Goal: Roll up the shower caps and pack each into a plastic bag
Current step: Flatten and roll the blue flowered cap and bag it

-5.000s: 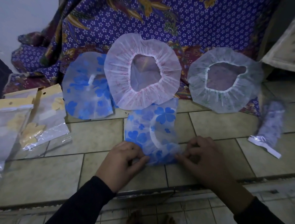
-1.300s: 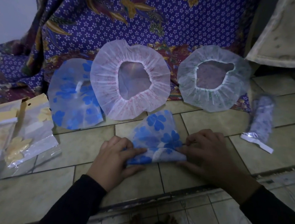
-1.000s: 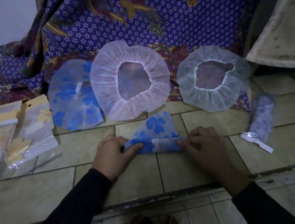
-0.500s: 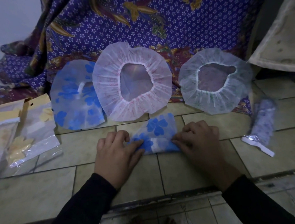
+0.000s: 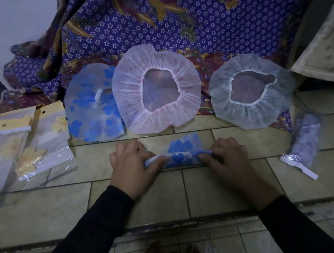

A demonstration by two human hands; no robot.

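Observation:
A blue-flowered shower cap [image 5: 181, 154] lies on the tiled ledge as a tight roll, with a small flap still flat beyond it. My left hand [image 5: 132, 166] pinches the roll's left end and my right hand [image 5: 223, 157] pinches its right end. Behind it lie three flat caps: another blue-flowered cap [image 5: 92, 104], a pink-and-white cap [image 5: 157, 89] and a white-green cap [image 5: 251, 91]. At the right lies a rolled cap packed in a plastic bag [image 5: 303, 145]. Plastic bags with yellow headers [image 5: 43, 138] lie at the left.
A purple patterned cloth [image 5: 174, 22] hangs behind the caps and spreads under them. A pale cushion [image 5: 324, 52] leans in at the far right. The ledge's front edge [image 5: 169, 224] drops to a lower tiled floor near my body.
Both hands have rolled the blue-flowered cap away from me. The flat part has shrunk from a long strip to a small flap, and the roll has grown thicker.

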